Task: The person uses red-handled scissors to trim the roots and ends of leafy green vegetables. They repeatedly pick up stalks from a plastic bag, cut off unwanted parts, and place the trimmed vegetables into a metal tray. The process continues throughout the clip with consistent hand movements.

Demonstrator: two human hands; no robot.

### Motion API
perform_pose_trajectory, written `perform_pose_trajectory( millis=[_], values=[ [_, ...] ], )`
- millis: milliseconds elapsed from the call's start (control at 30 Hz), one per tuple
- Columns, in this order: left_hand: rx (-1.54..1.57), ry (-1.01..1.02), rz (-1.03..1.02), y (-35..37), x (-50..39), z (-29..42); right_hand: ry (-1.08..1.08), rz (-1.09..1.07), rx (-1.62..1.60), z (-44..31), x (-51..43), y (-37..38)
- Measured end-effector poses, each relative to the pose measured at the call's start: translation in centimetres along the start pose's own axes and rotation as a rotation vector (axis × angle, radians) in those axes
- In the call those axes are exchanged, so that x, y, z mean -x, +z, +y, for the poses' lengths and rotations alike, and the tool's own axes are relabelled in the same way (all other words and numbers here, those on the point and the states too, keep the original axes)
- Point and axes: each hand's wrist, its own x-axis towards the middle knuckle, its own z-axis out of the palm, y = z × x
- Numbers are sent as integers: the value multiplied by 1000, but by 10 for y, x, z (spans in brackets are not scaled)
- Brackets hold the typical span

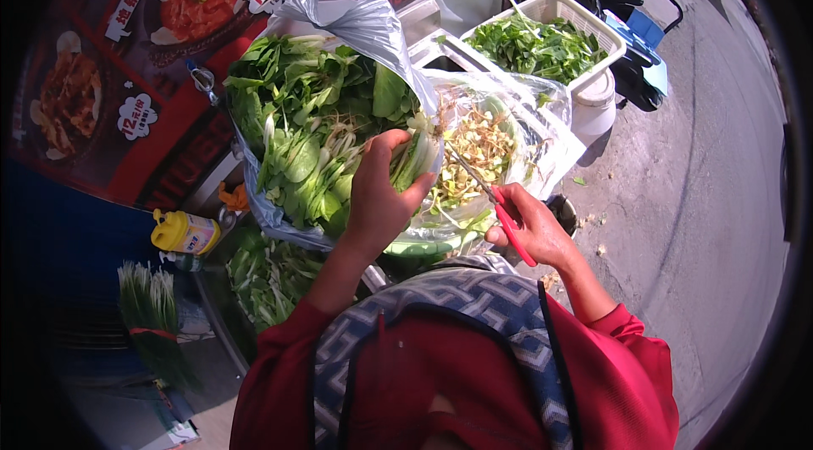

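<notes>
My left hand [384, 189] holds a leafy green [414, 161] between thumb and fingers, its pale root end pointing up and away from me. Around that hand a large silvery plastic bag [381, 21] gapes, full of leafy greens [305, 151] with roots on. My right hand [533, 224] grips red-handled scissors [512, 231], blades angled up and left, their tips close to the root end. Beneath the blades, a clear plastic bag [552, 91] holds cut roots and yellowed leaves [483, 145].
A white plastic basket [613, 37] of greens stands at upper right above a white bucket [596, 107]. More greens [273, 272] lie at lower left, near a yellow-capped bottle [185, 232] and bundled chives [149, 310]. A printed food banner [159, 88] spans the upper left.
</notes>
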Motion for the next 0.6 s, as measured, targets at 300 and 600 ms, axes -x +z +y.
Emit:
perform_pose_trajectory(
  millis=[300,600],
  values=[
    [329,-100,-138,23,19,-3,38,-11,-72,16,15,2],
    [1227,-715,-87,31,53,1,140,-25,-514,35,39,41]
  ],
)
